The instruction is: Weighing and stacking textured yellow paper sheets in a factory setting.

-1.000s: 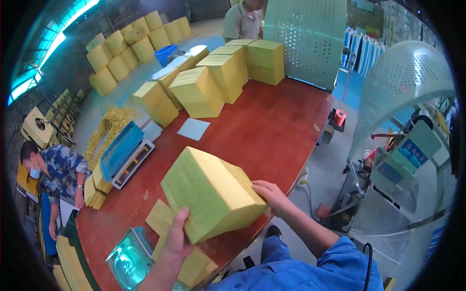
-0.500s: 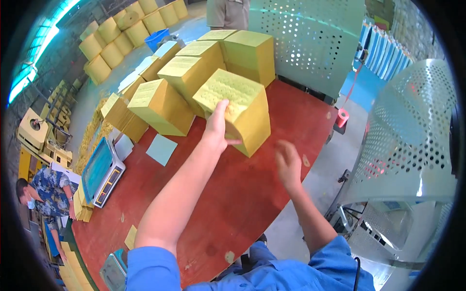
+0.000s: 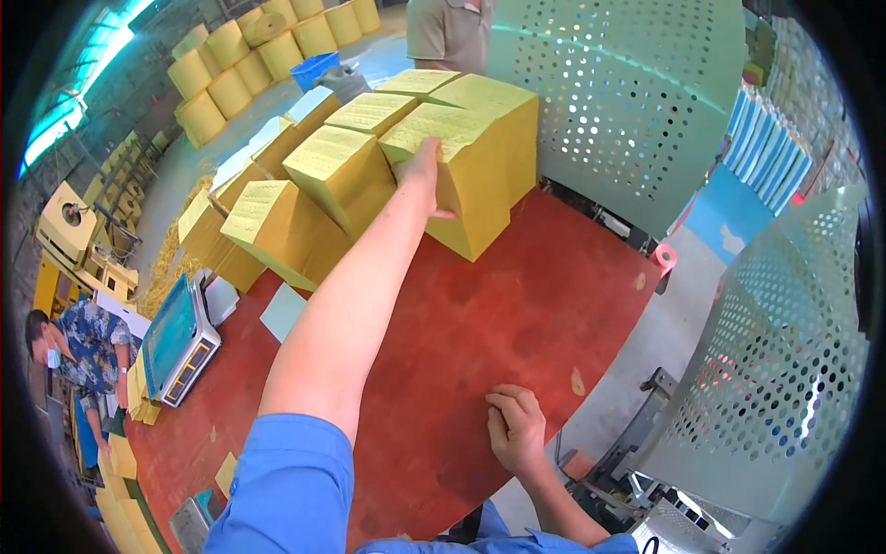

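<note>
My left hand [image 3: 426, 180] reaches far across the red table and grips the near corner of a tall stack of yellow paper [image 3: 480, 208], whose top bears a dimpled pattern. This stack stands against another yellow stack [image 3: 503, 102] behind it. More yellow paper stacks [image 3: 337, 166] stand close on its left. Back over the table's right side is my right hand [image 3: 517, 429], its fingers loosely curled with nothing visible in them.
On the red table [image 3: 443, 369] a scale [image 3: 185, 337] sits at the left, near a pale blue sheet [image 3: 282, 312]. A perforated metal panel [image 3: 609, 111] rises behind; a perforated machine guard [image 3: 775, 360] stands right. Another person [image 3: 450, 32] is beyond the stacks, and one [image 3: 92, 351] at far left.
My left hand has moved the yellow stack away from me, up against the other stacks. My right hand has drawn back toward me, and its fingers have curled.
</note>
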